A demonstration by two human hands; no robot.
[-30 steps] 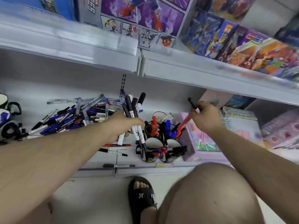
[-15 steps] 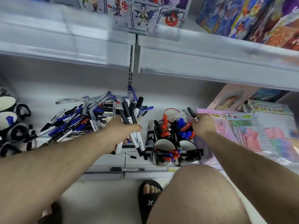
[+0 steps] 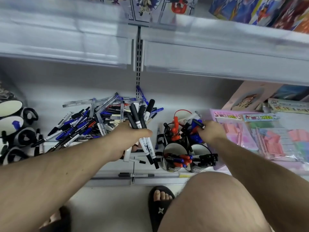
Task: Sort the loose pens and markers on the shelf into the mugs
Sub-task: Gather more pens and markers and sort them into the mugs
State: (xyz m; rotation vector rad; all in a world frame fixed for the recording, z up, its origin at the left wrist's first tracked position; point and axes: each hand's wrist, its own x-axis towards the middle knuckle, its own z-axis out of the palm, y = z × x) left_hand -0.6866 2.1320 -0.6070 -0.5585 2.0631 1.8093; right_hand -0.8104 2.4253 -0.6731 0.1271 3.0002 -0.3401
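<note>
Nearest, a lone marker (image 3: pixel 136 175) lies along the shelf's front lip (image 3: pixel 107 179), below the left hand (image 3: pixel 128 138). That hand grips a bundle of black-capped markers (image 3: pixel 142 124) — caps fanning up and away, white barrels hanging beneath the fist; their print is too small to read. Right of the grip stand four mugs (image 3: pixel 174 149) holding red, blue and black markers. The right hand (image 3: pixel 211 131), palm down over the far-right mug, pinches a black-capped marker (image 3: pixel 199 125). Beyond the left hand sprawls the loose pile (image 3: pixel 87 121) — bare shelf behind it. Pink packets (image 3: pixel 234 131) crowd the right hand's outer side, lettering blurred.
</note>
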